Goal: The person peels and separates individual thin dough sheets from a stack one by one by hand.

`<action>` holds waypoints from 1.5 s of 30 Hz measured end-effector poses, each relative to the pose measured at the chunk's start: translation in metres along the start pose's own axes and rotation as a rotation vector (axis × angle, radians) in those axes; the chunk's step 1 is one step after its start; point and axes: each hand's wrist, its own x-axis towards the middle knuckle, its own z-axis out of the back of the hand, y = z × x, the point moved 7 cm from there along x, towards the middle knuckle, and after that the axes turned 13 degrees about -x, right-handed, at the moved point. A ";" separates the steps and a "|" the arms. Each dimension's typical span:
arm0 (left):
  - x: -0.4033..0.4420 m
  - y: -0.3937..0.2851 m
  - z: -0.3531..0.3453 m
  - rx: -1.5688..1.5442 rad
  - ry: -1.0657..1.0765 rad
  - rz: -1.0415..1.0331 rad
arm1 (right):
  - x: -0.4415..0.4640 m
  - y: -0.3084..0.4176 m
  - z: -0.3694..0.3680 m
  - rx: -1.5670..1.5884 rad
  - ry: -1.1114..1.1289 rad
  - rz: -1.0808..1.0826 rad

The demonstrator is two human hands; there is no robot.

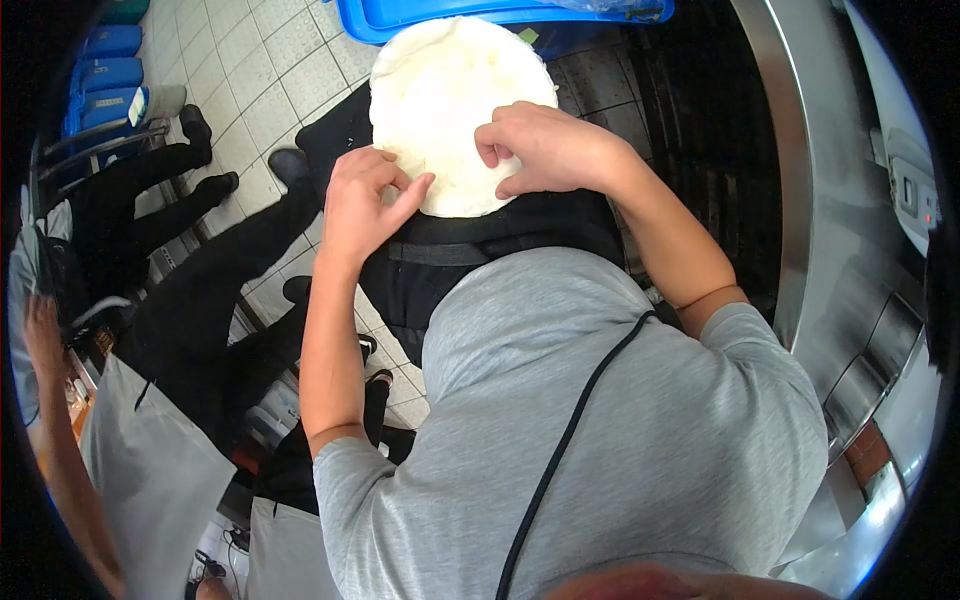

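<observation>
A round, pale cream dough sheet (455, 95) lies at the top middle, in front of my body and above my black-clothed lap. Its surface looks slightly lumpy, and its edge is uneven. At the dough's lower left edge is my left hand (368, 195), with fingers curled over the rim and the thumb reaching inward along it. My right hand (545, 150) bends its fingers down onto the lower right part, the thumb near the bottom edge. Both hands grip the dough, though the undersides of the fingers are hidden. What supports the sheet underneath cannot be seen.
A blue plastic bin (390, 15) stands just beyond the dough. Steel equipment (795, 180) runs along my right side. At left, co-workers in black trousers (215, 250) and grey aprons (140, 430) stand close by on the tiled floor (290, 60). Blue containers (110, 72) are at the far left.
</observation>
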 end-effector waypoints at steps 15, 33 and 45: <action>-0.013 0.017 -0.012 0.215 -0.006 0.417 | 0.006 0.001 0.000 -0.003 0.058 -0.018; -0.006 0.036 -0.007 0.263 -0.206 0.319 | 0.007 -0.002 0.000 0.017 0.050 -0.004; 0.002 0.055 0.000 0.109 -0.195 0.493 | 0.008 -0.003 -0.002 0.026 0.045 -0.012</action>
